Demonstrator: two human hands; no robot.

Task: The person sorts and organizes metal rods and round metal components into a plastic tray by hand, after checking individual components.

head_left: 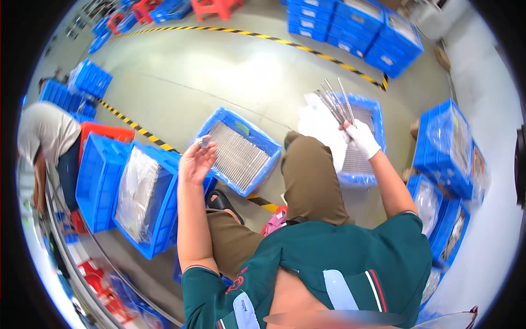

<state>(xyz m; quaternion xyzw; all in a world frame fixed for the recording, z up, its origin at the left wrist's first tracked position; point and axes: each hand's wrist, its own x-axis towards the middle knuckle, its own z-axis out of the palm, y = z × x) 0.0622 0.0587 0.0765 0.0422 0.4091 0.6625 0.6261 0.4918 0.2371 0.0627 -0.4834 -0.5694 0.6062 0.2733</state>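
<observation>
My right hand (361, 138), in a white glove, is raised and grips a fan of several thin metal rods (335, 101) above a blue crate (366, 174) lined with white plastic and filled with more rods. My bare left hand (195, 160) is lifted in front of me and pinches a small grey metal piece (205, 142) at its fingertips. Just right of that hand a tilted blue crate (247, 127) holds a dense row of metal rods. My knees in brown trousers sit between the two crates.
A blue crate (164, 225) with a plastic-wrapped load leans at my left, next to an empty blue crate (98, 181). Stacked blue crates stand at the far right (446, 148) and at the back (356, 24). Another person (46, 142) bends over at the left. Yellow-black tape (263, 37) marks the concrete floor.
</observation>
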